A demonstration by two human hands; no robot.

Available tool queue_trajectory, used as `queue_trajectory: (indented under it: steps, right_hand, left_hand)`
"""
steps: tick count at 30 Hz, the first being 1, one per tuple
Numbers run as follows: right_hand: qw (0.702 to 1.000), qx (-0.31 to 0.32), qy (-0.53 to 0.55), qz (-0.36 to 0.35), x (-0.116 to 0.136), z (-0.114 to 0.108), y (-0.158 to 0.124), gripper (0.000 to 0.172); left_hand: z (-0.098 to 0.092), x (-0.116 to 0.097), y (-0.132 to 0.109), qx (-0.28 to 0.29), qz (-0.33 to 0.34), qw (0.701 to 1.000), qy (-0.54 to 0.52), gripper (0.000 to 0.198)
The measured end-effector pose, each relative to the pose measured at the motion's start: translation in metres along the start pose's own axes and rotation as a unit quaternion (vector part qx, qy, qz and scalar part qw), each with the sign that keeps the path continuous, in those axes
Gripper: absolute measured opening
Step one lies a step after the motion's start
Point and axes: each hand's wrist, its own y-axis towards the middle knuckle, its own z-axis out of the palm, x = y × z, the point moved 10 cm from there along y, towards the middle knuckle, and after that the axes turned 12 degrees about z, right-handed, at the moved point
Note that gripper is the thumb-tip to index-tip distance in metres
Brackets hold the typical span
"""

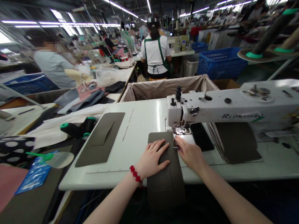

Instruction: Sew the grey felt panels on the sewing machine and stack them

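Note:
A dark olive fabric panel [163, 186] lies lengthwise on the sewing machine bed and hangs over its front edge. A patch with a faint outline shows on it. My left hand [153, 158] rests flat on this panel, fingers spread. My right hand [190, 152] is at the panel's right edge, just in front of the presser foot [182, 129]. Its fingertips are close together by the needle plate. A small pointed metal tool [177, 148] juts out from under the right fingers; its kind is mostly hidden. The white sewing machine [221, 107] stands at the right.
Another olive panel with a pocket piece [100, 140] lies on the table's left. Stacked olive pieces [235, 143] sit under the machine arm. Black thread cones [74, 130] and a blue packet [35, 174] are at left. A cloth-lined bin [163, 88] stands behind; co-workers sit beyond.

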Motion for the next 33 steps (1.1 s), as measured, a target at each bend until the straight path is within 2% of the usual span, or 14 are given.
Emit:
queue_trajectory:
  steps: [3,7,13,33]
  right_hand:
    - [1.000,-0.003,0.006,-0.002,0.000,0.001,0.001,0.046]
    - [1.000,-0.002,0.026,-0.012,0.000,0.002,0.002,0.049]
    - [0.999,-0.013,0.032,0.005,-0.004,0.002,0.003,0.044]
    - [1.000,0.008,0.008,0.005,-0.002,0.003,0.003,0.051]
  left_hand:
    - [0.003,0.001,0.015,0.006,0.034,0.999,-0.017,0.070]
    - [0.007,-0.002,0.023,0.006,0.049,0.998,-0.026,0.071]
    - [0.007,-0.002,0.024,0.006,0.039,0.999,-0.032,0.074]
    - [0.005,0.000,0.026,-0.004,0.043,0.998,-0.050,0.070]
